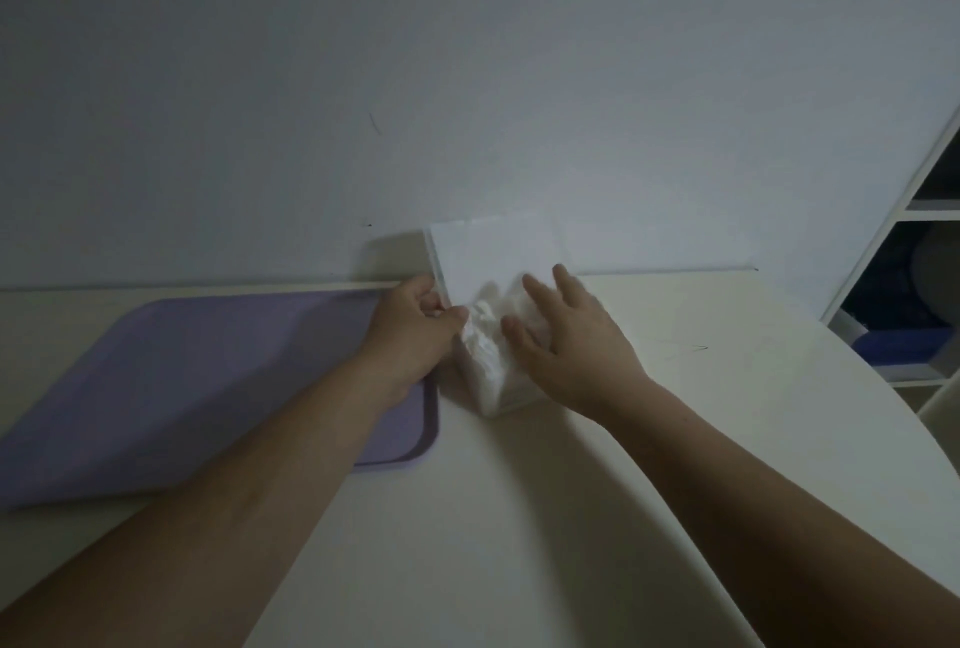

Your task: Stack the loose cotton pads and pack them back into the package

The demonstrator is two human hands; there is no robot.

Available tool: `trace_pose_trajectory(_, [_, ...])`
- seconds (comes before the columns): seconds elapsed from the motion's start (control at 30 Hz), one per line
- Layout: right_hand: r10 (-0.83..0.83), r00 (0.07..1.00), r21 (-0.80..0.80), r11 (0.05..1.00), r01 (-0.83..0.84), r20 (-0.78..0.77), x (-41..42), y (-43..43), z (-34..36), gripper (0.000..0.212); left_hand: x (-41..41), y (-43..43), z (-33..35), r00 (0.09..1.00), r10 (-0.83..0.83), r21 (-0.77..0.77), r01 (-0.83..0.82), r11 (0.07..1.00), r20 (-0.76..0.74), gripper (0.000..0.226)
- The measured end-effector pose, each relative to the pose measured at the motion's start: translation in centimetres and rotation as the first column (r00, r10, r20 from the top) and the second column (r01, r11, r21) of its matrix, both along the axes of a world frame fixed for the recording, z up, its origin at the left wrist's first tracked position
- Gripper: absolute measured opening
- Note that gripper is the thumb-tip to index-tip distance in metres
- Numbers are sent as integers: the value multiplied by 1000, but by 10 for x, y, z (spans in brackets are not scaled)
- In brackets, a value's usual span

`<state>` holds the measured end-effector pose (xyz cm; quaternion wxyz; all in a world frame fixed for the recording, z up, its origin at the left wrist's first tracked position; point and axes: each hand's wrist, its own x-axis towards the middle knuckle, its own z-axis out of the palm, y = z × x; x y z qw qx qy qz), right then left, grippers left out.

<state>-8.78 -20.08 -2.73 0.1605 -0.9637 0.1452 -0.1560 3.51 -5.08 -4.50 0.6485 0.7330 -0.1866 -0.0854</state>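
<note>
The package (501, 387) lies on the white worktop (519, 517) close to the wall, just beside the right corner of a purple tray (208, 387). The left hand (415, 330) is curled and pinches the crinkled plastic at the package's mouth. The right hand (566, 330) lies flat with straight, spread fingers pressing on top of it. A pale flat face stands behind the hands, and I cannot tell whether it is stacked cotton pads or part of the wrapper. No loose pads show on the tray or worktop, so this looks like the last of the packing. The next move probably calls for holding the mouth open and pushing the contents fully in without crumpling them.
</note>
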Motion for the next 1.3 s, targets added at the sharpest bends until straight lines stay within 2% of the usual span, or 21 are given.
trace_pose_trajectory(0.07, [-99, 963, 56, 995, 88, 250, -6, -4, -4, 62, -3, 1, 1, 993, 32, 41, -36, 999, 111, 23])
trace_pose_trajectory(0.13, [-236, 899, 265, 954, 141, 370, -10, -12, -4, 59, -7, 3, 4, 972, 44, 111, -71, 991, 232, 24])
trace_pose_trajectory(0.17, [-310, 874, 437, 890, 129, 374, -11, -16, -3, 59, -8, 5, 4, 955, 43, 149, -90, 985, 292, 26])
trace_pose_trajectory(0.23, [-446, 826, 761, 647, 33, 344, -14, -23, -1, 62, -13, 9, 5, 928, 11, 201, -92, 975, 373, 32])
trace_pose_trajectory(0.27, [-492, 814, 853, 522, -10, 310, -16, -25, 0, 65, -18, 12, 7, 919, -22, 213, -68, 975, 395, 35])
trace_pose_trajectory(0.3, [-509, 815, 893, 450, -22, 276, -18, -26, 1, 65, -21, 15, 6, 918, -55, 226, -39, 973, 394, 38])
trace_pose_trajectory(0.33, [-498, 826, 895, 446, -18, 264, -21, -25, 3, 61, -26, 19, 8, 920, -87, 233, -5, 972, 382, 43])
trace_pose_trajectory(0.43, [-498, 816, 853, 521, 11, 294, -25, -20, 1, 43, -41, 28, 14, 947, -153, 196, 99, 976, 282, 47])
trace_pose_trajectory(0.53, [-564, 769, 880, 476, 5, 301, -28, -20, -1, 27, -55, 30, 22, 957, -236, 208, 199, 957, 167, 31])
trace_pose_trajectory(0.57, [-553, 777, 873, 488, 10, 300, -27, -21, -4, 20, -59, 30, 21, 955, -252, 242, 210, 947, 157, 27])
trace_pose_trajectory(0.6, [-525, 798, 858, 513, 19, 297, -27, -20, -8, 15, -60, 32, 18, 946, -245, 297, 176, 938, 213, 25])
trace_pose_trajectory(0.7, [-506, 811, 834, 550, 42, 294, -29, -13, -12, 37, -58, 35, 4, 822, -270, 521, -39, 852, 502, 47])
trace_pose_trajectory(0.8, [-498, 807, 811, 584, 40, 319, -32, -14, -16, 39, -57, 33, -2, 756, -282, 536, -106, 838, 591, 51])
trace_pose_trajectory(0.87, [-509, 802, 818, 573, 44, 314, -33, -15, -18, 39, -55, 31, -6, 726, -284, 532, -133, 836, 627, 48])
trace_pose_trajectory(1.13, [-468, 820, 774, 631, 48, 331, -15, -14, -23, 46, -32, 27, -5, 771, -268, 540, -114, 834, 578, 48])
trace_pose_trajectory(1.3, [-430, 857, 735, 671, 93, 283, -4, -13, -15, 54, -27, 34, 5, 815, -296, 603, -81, 793, 498, 66])
